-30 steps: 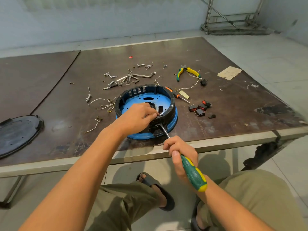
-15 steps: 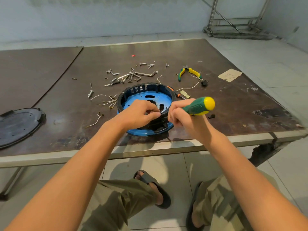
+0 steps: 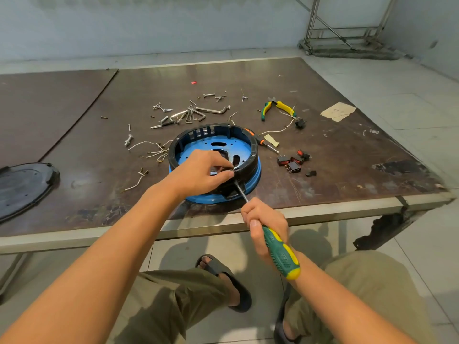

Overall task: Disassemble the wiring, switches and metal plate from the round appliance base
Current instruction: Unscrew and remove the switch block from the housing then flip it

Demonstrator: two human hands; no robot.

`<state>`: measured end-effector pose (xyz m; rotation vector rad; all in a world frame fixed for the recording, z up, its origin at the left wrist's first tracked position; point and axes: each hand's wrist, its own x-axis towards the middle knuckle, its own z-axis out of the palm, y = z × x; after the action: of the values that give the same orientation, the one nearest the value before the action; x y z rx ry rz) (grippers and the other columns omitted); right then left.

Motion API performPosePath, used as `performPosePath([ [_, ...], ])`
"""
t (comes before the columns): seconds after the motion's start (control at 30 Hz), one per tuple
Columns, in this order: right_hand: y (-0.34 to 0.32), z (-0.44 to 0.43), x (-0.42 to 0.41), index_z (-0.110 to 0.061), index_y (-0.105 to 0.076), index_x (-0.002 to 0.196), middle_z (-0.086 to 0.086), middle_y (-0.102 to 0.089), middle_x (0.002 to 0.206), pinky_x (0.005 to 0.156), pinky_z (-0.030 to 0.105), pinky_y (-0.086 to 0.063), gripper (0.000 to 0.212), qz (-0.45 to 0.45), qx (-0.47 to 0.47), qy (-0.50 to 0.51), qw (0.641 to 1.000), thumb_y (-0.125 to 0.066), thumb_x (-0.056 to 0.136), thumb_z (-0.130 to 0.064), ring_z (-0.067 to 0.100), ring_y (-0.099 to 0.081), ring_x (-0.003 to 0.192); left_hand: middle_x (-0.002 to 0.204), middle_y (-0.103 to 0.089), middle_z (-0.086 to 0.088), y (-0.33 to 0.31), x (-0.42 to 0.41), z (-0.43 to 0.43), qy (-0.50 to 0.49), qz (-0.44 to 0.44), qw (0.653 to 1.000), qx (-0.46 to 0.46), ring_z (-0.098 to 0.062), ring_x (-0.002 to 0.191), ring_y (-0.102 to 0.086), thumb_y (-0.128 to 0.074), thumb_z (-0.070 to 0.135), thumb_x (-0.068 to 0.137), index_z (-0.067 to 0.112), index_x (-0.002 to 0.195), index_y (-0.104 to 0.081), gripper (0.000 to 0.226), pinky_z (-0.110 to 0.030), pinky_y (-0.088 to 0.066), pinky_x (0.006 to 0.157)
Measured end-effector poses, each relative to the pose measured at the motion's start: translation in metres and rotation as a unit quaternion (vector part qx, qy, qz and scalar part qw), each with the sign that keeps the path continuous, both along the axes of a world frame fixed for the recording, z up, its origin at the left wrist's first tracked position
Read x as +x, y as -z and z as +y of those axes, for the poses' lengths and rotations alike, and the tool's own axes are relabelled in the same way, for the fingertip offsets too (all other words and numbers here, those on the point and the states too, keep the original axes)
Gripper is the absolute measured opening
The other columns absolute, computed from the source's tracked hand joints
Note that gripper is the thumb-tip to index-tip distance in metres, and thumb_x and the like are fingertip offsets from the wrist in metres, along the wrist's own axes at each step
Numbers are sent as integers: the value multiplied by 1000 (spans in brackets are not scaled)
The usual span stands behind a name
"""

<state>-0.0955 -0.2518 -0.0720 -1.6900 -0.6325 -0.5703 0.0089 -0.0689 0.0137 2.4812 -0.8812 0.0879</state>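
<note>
Two hands, left hand [image 3: 203, 173] pinching base [image 3: 215, 131], right hand [image 3: 263, 219] gripping screwdriver [image 3: 281, 254]

Yellow-green pliers [image 3: 275, 109] and a paper scrap [image 3: 337, 111] lie toward the table's [image 3: 347, 175] far right corner. A black round cover [image 3: 22, 187] rests front-left.

Left hand [image 3: 201, 175] hides the screwdriver [image 3: 280, 254] tip.

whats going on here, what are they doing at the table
A person is taking apart a round appliance base near the front edge of the table. The left hand pinches the base's near rim, while the right hand grips a green-and-yellow screwdriver, its tip at that same spot. Loose switches, wire pieces, screws and pliers lie around it.
</note>
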Motion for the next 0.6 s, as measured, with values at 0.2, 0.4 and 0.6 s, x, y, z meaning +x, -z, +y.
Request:
performPosePath([
  [0.2, -49, -9, 5, -8, -53, 69, 2, -49, 65, 58, 21, -38, 30, 58, -26, -32, 997, -45, 96, -16, 14, -47, 58, 94, -70, 5, 1, -2, 0, 6, -22, 1000, -3, -4, 85, -61, -62, 34, 93, 20, 114, -73, 27, -34, -55, 76],
  [0.4, -51, -22, 21, -1, -51, 62, 16, -49, 61, 52, 38, -41, 33, 39, -3, -61, 997, -45, 91, -15, 32, -46, 54, 93, -70, 3, -3, -4, -2, 5, -26, 1000, -8, -8, 84, -62, -62, 31, 93, 19, 112, -73, 25, -40, -55, 75],
  [0.6, -1, 8, 8, 0, -54, 67, 11, -50, 68, 57, 32, -42, 32, -7, 8, 10, 1000, -44, 97, -8, 23, -48, 59, 92, -70, 6, 1, -2, 0, -4, -20, 1000, -20, -5, 85, -62, -61, 32, 93, 21, 111, -74, 24, -35, -55, 77],
])
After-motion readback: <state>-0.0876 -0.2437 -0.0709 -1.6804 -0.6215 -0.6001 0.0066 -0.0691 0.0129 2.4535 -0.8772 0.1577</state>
